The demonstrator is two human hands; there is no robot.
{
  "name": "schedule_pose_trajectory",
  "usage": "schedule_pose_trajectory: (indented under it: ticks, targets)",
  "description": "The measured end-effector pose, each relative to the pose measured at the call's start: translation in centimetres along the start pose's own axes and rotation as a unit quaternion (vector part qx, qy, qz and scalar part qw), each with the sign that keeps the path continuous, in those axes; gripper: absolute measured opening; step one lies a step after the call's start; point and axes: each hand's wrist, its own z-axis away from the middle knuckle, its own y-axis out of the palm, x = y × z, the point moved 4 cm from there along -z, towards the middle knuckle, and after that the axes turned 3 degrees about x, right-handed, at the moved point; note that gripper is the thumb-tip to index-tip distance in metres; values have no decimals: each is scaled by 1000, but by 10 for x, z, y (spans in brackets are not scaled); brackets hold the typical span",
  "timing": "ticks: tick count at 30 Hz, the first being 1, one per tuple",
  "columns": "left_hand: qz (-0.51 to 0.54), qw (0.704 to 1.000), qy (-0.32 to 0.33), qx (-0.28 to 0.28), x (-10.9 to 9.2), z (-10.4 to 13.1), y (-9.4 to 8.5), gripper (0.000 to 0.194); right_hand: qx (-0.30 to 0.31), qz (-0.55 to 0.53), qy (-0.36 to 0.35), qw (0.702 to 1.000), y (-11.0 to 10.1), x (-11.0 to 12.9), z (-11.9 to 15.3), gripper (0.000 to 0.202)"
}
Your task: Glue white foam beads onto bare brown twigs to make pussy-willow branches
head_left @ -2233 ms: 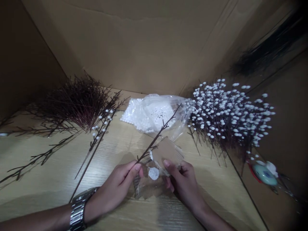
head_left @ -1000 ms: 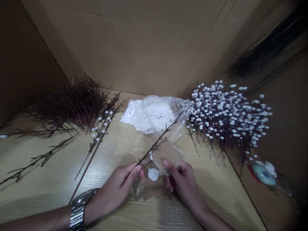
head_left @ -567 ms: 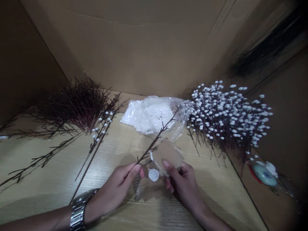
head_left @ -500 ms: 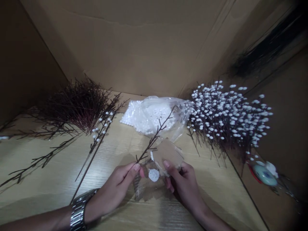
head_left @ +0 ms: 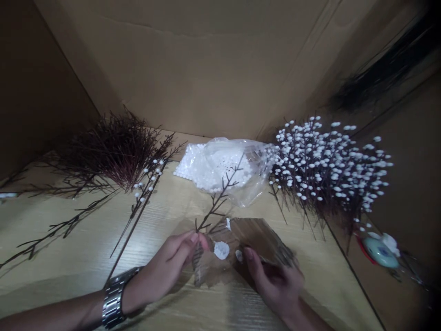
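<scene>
My left hand (head_left: 182,250), a metal watch (head_left: 117,299) on its wrist, pinches the lower end of a bare brown artificial twig (head_left: 217,200). The twig slants up and to the right. Beneath and beside the fingers lies a cardboard piece with a corrugated edge (head_left: 197,269), bearing a round white dab (head_left: 221,250) of paste-like stuff and a smaller white spot (head_left: 239,255). My right hand (head_left: 275,280) is closed on a cardboard flap (head_left: 258,234), thumb at its near edge. Whether flap and lower piece are joined, I cannot tell.
Behind my hands rests a clear plastic bag (head_left: 220,165) of white beads. A heap of bare brown twigs (head_left: 113,151) is at left, with one white-tipped twig (head_left: 148,181). White-tipped twigs (head_left: 330,161) stand bunched at right, near a greenish object (head_left: 381,250). Cardboard walls (head_left: 206,69) surround the table.
My right hand has moved to the right with the cardboard flap, which has swung open rightward, uncovering the smaller white spot. The twig's tip has shifted slightly left and down.
</scene>
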Motion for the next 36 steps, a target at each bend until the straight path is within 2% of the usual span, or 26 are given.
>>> schedule_pose_trajectory:
  ticks: [5,11,24,28,36]
  targets:
    - [-61,997,47,27,-8,2,2,33,35,25,-62,997,-7,7,-10,17]
    - [-79,994,60,43,-6,0,4,33,78,-12,-54,995,-2,8,-18,13]
    - [-85,993,66,48,-9,0,6,31,99,-27,-43,994,4,6,-17,18]
    - [-87,993,59,47,-7,-1,6,32,114,-32,-46,992,6,7,-18,14]
    - [-88,993,68,48,-8,-1,4,31,58,31,-55,996,-5,7,-16,17]
